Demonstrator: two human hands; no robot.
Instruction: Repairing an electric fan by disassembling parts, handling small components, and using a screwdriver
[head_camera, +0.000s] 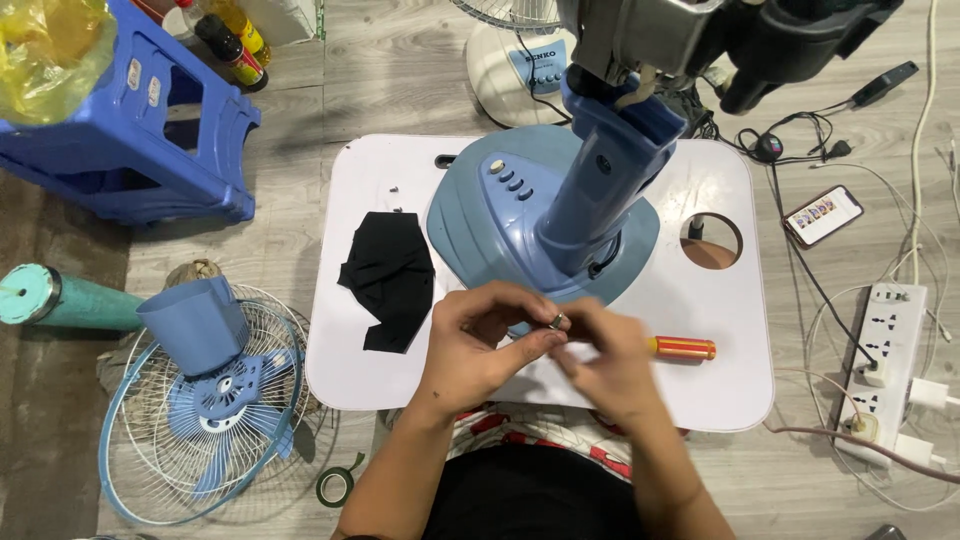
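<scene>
A blue fan base (480, 215) with its blue stem (600, 190) stands on a small white table (720, 390). My left hand (478, 345) and my right hand (610, 360) meet in front of the base, over the table's near edge. Together their fingertips pinch a small silvery metal part (558, 321). A screwdriver with a red and yellow handle (683, 348) lies on the table just past my right hand, partly hidden by it. A black cloth (388, 275) lies to the left of the base.
Left on the floor lie a wire fan guard with blue blades (205, 410), a blue cover (195, 320), a teal cylinder (60, 298) and a blue plastic stool (130, 130). A power strip (890, 370), cables and a phone (823, 215) lie at right. A tape roll (336, 487) lies near my left arm.
</scene>
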